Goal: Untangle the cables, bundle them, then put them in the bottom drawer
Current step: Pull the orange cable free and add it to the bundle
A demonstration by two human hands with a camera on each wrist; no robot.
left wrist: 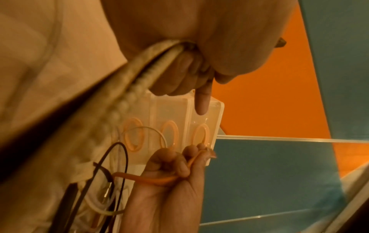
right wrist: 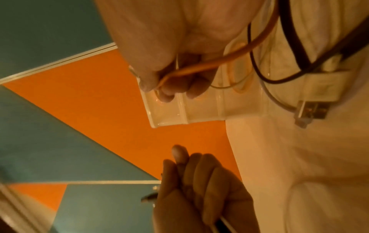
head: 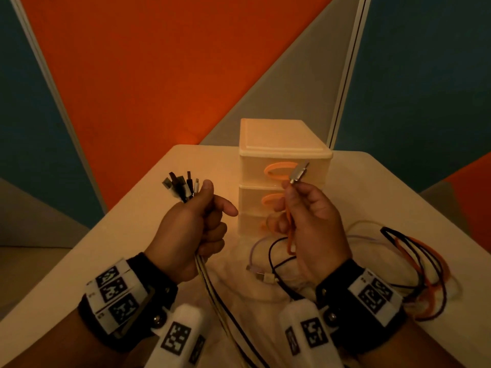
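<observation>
My left hand (head: 196, 224) grips a bunch of black and white cables (head: 180, 188), their plugs sticking up above the fist and their cords (head: 220, 309) trailing down toward me. My right hand (head: 305, 216) pinches an orange cable (head: 290, 235) just below its silver plug (head: 299, 173), held up in front of the drawer unit (head: 284, 160). In the left wrist view the braided cords (left wrist: 139, 75) run out of the fist. The right wrist view has the orange cable (right wrist: 209, 66) passing under curled fingers. Loose black, orange and pale cables (head: 414, 264) lie looped on the table at right.
The cream three-drawer unit with orange handles stands mid-table, all drawers closed. A lilac cable with a USB plug (head: 261, 274) lies on the white table (head: 148, 197) between my wrists. Orange, teal and grey wall panels rise behind.
</observation>
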